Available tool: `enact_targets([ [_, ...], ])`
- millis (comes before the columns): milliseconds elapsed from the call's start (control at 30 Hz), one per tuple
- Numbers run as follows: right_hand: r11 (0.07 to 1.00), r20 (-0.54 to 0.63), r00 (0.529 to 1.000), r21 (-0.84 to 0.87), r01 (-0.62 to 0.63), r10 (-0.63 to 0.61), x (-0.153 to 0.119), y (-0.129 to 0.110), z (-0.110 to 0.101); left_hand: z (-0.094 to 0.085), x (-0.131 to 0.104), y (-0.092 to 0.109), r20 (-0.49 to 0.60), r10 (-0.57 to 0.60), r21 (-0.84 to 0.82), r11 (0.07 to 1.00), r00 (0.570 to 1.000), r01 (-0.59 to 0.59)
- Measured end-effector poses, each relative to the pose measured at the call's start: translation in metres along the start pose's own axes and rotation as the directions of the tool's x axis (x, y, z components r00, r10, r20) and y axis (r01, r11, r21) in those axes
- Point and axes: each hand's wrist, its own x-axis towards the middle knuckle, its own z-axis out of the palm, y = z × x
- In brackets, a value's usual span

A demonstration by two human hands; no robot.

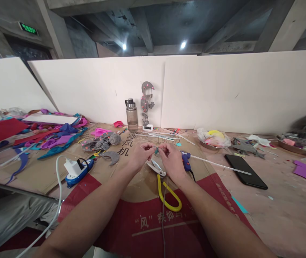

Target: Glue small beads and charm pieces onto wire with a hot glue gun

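Observation:
My left hand (143,154) and my right hand (172,162) meet over the cardboard, fingertips pinched together on a small teal-green piece (156,150). Its exact kind is too small to make out. A thin grey cord (163,218) runs from near my right hand down over the cardboard to the bottom edge. Under my hands lie scissors (170,195) with yellow handles, blades pointing away. Just right of my right hand is a blue glue gun (186,162), a long clear glue stick (217,164) sticking out of it.
Scissors and glue gun rest on a printed cardboard sheet (109,229). Behind stand a water bottle (132,116) and a grey felt moon hanging (147,86). A power strip (79,173) and felt scraps (61,132) lie left; a black phone (245,171) and a filled bowl (213,139) right.

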Motion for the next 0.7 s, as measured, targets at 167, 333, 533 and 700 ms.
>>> enact_targets([
  [167, 0.996, 0.002, 0.997, -0.042, 0.073, -0.073, 0.0000, 0.0004, -0.0013, -0.0012, 0.0002, -0.0006, 0.006, 0.022, 0.048, 0.999, 1.000, -0.022],
  [333, 0.993, 0.007, 0.995, -0.063, 0.102, -0.101, 0.0005, 0.0013, -0.0023, -0.0011, -0.0011, 0.0020, 0.012, 0.037, 0.086, 0.996, 0.999, -0.038],
  [533, 0.992, 0.013, 0.994, -0.070, 0.105, -0.105, 0.0011, 0.0033, -0.0012, -0.0005, -0.0016, 0.0052, 0.018, 0.037, 0.158, 0.987, 0.999, -0.040],
  [700, 0.998, 0.072, 0.997, -0.047, 0.029, -0.025, 0.0034, 0.0047, -0.0012, -0.0034, 0.0010, 0.0044, 0.037, 0.056, 0.239, 0.969, 0.998, -0.063],
])
